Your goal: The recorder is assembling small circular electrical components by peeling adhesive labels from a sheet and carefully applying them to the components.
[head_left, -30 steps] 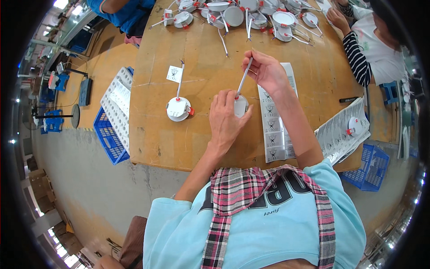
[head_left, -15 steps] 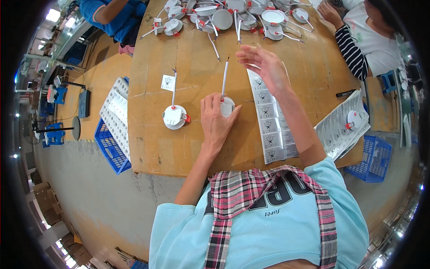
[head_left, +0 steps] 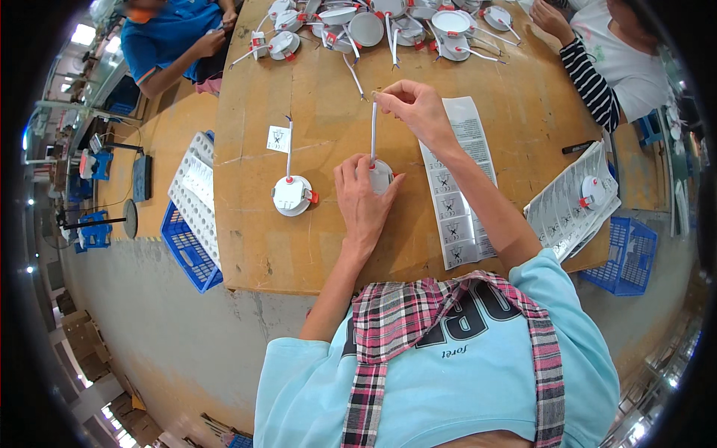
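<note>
My left hand (head_left: 361, 193) is closed over a round white downlight (head_left: 382, 178), pressing it flat on the table. From that lamp a white cable (head_left: 373, 131) runs straight away from me. At the cable's far end my right hand (head_left: 417, 110) is pinched, fingertips together on the bare wire tips. To the left lies a second white downlight (head_left: 291, 196) with a red clip and its own cable. A white square label (head_left: 278, 139) is by that cable. Beside my right forearm lies a silvery sheet of labels (head_left: 452, 205), partly covered by the arm.
Several downlights (head_left: 367, 30) are heaped at the table's far side. At right, stacked label sheets (head_left: 556, 213) carry another downlight (head_left: 594, 192); a black marker (head_left: 577, 147) lies nearby. Blue baskets (head_left: 190, 254) flank the table. Co-workers (head_left: 168, 45) sit at far left and far right.
My right hand has come down and left from above the label sheet, closing from spread fingers to a pinch on the cable end. The left hand stays. The far-left co-worker has leaned in.
</note>
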Tool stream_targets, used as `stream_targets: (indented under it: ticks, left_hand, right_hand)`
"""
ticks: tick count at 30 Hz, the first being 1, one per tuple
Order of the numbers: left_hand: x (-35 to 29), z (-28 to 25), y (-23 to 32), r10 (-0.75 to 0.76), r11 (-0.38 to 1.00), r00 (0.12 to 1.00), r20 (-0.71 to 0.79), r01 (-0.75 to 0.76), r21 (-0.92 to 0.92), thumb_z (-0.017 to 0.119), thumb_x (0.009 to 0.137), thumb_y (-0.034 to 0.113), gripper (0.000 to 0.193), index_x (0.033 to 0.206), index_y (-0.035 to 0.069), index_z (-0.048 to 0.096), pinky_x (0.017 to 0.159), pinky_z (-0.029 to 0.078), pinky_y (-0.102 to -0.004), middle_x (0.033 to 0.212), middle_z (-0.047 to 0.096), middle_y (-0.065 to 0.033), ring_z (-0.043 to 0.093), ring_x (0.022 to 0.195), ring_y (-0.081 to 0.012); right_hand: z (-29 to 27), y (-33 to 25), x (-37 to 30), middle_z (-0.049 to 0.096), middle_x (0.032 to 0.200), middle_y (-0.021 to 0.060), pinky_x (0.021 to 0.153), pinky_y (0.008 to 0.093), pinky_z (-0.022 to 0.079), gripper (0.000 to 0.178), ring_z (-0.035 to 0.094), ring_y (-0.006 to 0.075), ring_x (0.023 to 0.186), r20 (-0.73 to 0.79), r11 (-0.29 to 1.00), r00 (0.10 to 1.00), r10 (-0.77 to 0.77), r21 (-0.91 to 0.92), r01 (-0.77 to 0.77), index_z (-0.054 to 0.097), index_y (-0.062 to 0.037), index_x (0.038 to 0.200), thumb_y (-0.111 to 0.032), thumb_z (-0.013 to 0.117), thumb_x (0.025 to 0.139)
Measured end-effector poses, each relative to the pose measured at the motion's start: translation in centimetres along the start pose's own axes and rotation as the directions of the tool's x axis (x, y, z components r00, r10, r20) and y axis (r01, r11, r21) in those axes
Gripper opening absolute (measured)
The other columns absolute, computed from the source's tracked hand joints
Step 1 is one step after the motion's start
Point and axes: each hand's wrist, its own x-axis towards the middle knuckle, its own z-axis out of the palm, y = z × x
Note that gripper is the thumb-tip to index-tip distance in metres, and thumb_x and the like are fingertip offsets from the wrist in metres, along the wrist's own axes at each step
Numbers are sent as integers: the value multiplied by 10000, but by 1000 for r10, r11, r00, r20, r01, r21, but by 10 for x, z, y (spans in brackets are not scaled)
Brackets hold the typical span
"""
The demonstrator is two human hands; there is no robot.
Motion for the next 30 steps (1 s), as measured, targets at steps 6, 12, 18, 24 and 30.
stream_targets:
  ticks: [6,12,18,24,30]
  left_hand:
    - [0,-1,1,-15,1000,1000,-2,15,1,808,680,219,469,1047,37,578,846,420,-401,1021,544,-106,473,986,-294]
    - [1,1,-3,-29,996,1000,9,29,-86,808,681,233,475,1054,44,583,862,403,-409,1021,543,-104,461,1005,-296]
    - [1,2,-3,-21,998,1000,2,22,-53,813,656,249,496,1036,27,584,935,336,-433,1067,528,-121,432,1087,-297]
    - [0,1,-3,-15,997,1000,16,16,-73,797,665,221,446,1018,27,606,924,342,-430,1087,514,-128,416,1078,-304]
    - [2,6,-8,-21,998,998,56,25,-63,811,667,268,519,1085,38,607,923,360,-434,1098,499,-146,413,1063,-322]
  right_hand:
    - [3,-6,2,663,712,36,622,249,467,255,601,94,670,5,996,999,-33,-78,33,697,10,865,-243,680,839]
    - [-2,0,8,640,767,-1,678,216,462,189,577,62,713,145,956,989,30,285,-71,692,-38,886,-214,622,899]
    - [5,5,9,644,804,1,727,223,469,181,586,69,758,190,877,979,72,456,-153,680,-56,878,-204,589,926]
    - [8,23,17,656,852,12,734,223,463,161,586,73,778,221,831,973,68,527,-178,674,-61,884,-191,590,928]
    - [-9,17,25,660,895,32,755,241,484,167,604,88,814,195,958,958,-212,233,165,675,-23,952,-153,573,935]
